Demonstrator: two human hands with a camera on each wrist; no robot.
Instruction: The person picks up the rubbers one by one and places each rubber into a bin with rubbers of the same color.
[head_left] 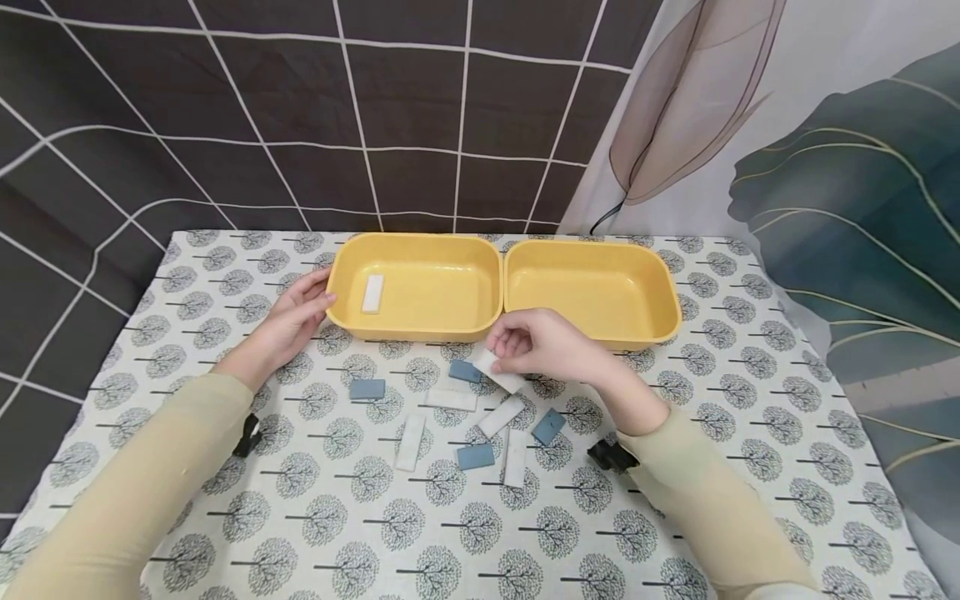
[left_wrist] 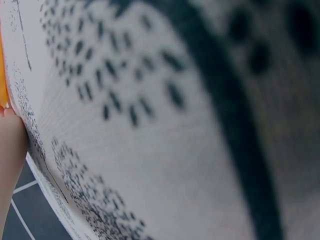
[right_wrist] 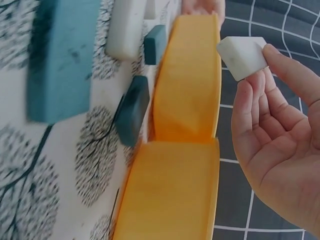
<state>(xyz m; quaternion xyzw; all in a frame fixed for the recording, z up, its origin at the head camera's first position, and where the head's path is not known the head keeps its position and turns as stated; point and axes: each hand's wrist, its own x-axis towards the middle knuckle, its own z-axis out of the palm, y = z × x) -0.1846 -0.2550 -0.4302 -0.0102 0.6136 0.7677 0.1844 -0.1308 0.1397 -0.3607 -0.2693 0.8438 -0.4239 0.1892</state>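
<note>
My right hand [head_left: 543,343] pinches a white block [head_left: 497,369] between thumb and fingers, just in front of where two yellow bins meet; the right wrist view shows the same white block [right_wrist: 243,56] at the fingertips. With its fingers against the outer left end of the left yellow bin [head_left: 420,335], my left hand [head_left: 294,321] touches the rim. One white block [head_left: 372,293] lies inside that bin. On the cloth below are several loose white blocks [head_left: 410,442] and several blue blocks [head_left: 476,456]. The left wrist view shows mostly blurred cloth.
The right yellow bin [head_left: 592,292] stands end to end with the left one near the table's back edge. Behind them hangs a dark gridded cloth [head_left: 405,100]. A tree-patterned tablecloth [head_left: 300,517] covers the table. Black wrist mounts [head_left: 611,456] sit under both forearms.
</note>
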